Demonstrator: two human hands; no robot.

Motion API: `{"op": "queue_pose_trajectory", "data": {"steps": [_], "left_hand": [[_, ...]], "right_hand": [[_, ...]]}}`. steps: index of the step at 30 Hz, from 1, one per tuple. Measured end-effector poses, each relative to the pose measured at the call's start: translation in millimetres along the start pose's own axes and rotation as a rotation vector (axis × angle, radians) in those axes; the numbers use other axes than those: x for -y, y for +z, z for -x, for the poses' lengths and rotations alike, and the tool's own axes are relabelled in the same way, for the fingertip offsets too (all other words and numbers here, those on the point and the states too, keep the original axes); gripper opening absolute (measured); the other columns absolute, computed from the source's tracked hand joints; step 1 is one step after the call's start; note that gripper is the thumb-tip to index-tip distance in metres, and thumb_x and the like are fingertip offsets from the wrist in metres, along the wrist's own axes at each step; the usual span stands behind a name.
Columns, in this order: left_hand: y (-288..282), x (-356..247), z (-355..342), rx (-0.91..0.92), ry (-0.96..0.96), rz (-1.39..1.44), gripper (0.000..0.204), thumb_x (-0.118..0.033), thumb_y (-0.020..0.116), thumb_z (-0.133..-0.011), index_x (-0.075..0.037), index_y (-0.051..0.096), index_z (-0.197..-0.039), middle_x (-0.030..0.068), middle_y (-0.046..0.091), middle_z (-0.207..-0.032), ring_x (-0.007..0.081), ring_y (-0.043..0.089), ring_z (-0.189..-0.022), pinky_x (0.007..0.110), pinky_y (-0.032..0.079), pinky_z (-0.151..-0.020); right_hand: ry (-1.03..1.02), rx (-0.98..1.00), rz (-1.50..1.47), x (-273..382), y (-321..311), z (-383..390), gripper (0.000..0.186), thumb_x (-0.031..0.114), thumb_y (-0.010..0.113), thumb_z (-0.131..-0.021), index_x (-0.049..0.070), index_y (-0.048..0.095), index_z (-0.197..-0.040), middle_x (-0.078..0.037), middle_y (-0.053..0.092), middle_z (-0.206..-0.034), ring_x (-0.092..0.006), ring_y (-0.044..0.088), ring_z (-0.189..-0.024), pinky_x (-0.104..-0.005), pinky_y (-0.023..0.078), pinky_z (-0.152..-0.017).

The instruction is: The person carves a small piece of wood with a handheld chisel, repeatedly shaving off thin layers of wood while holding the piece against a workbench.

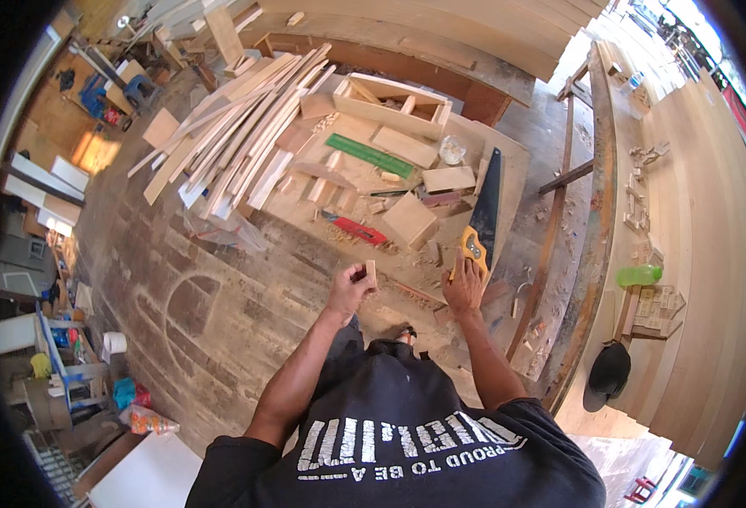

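Note:
My left hand [349,296] pinches a small pale wood block [370,273] in front of the low work board [508,178]. To its right, my right hand [463,284] has its fingers on the yellow handle [473,245] of a handsaw [487,199], whose dark blade points away from me. Beyond them lie a red cutting tool [356,229], a square wood panel [408,222], a green ruler [368,154], an open wooden box frame [390,106] and several offcuts among sawdust.
Long loose strips [237,127] pile at the upper left. A long bench [601,169] runs along the right, with stacked boards [703,212], a green bottle [639,275] and a black cap [606,377]. Clutter [77,356] lines the left side of the wooden floor [153,271].

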State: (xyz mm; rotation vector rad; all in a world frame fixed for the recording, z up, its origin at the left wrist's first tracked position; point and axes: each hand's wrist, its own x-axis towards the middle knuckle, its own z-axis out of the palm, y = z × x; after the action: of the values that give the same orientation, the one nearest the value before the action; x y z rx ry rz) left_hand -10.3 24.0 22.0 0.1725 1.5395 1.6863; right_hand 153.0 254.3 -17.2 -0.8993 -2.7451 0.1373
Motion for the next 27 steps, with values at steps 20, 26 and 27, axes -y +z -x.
{"op": "queue_pose_trajectory", "data": {"steps": [20,26,27], "left_hand": [[-46.8,-60.9,-82.5,0.343,-0.038,-0.269,0.036,-0.014,0.068,-0.088,-0.001,0.060,-0.121,0.0048,0.067,-0.094,0.0103,0.064,-0.078,0.023,0.050,-0.061],[-32.7,-69.3,-96.4,0.366,0.043,-0.545,0.027,-0.021,0.072,-0.087,0.001,0.069,-0.102,0.0017,0.068,-0.087,0.0097,0.060,-0.072,0.025,0.048,-0.064],[-33.9,-66.2,-100.6,0.364,0.098,-0.583,0.027,-0.021,0.072,-0.086,0.002,0.070,-0.100,0.0016,0.068,-0.086,0.0099,0.060,-0.072,0.025,0.048,-0.065]], "right_hand": [[0.379,-0.085,-0.189,82.8,1.0,-29.0,0.024,0.014,0.061,-0.085,0.007,0.062,-0.108,-0.012,0.063,-0.103,-0.0300,0.056,-0.105,-0.0484,0.036,-0.093],[0.441,-0.059,-0.440,76.8,14.1,-7.4,0.023,0.006,0.062,-0.082,0.008,0.064,-0.104,-0.012,0.064,-0.101,-0.0321,0.057,-0.104,-0.0467,0.043,-0.086],[0.426,-0.039,-0.470,77.8,15.2,-13.4,0.023,0.005,0.063,-0.081,0.008,0.064,-0.104,-0.011,0.064,-0.100,-0.0323,0.057,-0.104,-0.0466,0.044,-0.085]]}}
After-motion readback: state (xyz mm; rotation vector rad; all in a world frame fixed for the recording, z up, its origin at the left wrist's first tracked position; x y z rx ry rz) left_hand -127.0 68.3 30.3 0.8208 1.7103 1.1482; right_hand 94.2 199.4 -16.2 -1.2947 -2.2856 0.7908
